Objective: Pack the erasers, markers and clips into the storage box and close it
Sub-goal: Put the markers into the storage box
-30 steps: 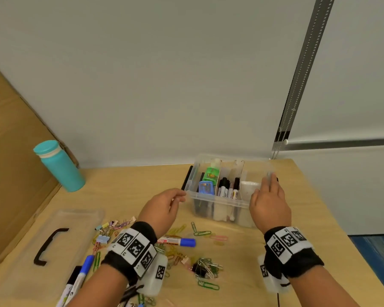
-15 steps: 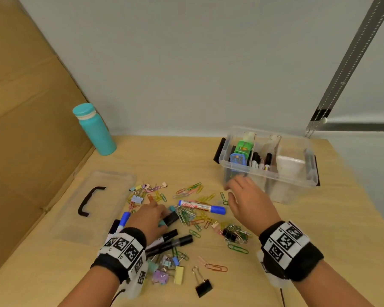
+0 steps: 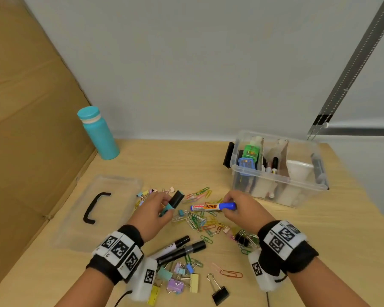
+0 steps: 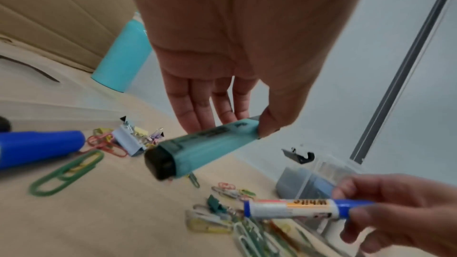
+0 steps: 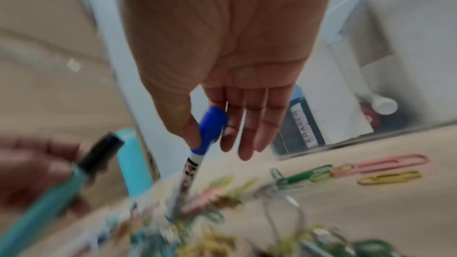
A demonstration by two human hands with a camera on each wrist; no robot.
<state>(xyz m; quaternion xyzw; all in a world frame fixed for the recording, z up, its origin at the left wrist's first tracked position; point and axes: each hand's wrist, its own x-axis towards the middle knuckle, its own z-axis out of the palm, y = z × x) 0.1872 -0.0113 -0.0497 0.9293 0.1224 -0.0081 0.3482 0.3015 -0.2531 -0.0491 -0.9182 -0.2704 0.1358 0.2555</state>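
Markers pinched in both hands, teal (image 3: 172,203) left, blue-capped (image 3: 213,206) right, right-wrist view blurred

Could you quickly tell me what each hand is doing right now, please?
Left hand: holding the teal highlighter.
Right hand: holding the blue-capped whiteboard marker.

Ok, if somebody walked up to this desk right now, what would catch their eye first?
Probably the two hands at mid-table, each lifting a marker: the left hand pinches a teal highlighter and the right hand a blue-capped whiteboard marker. Beneath them sprawls a bright scatter of paper clips and binder clips. The clear storage box stands open at the back right, its lid lying off to the left.
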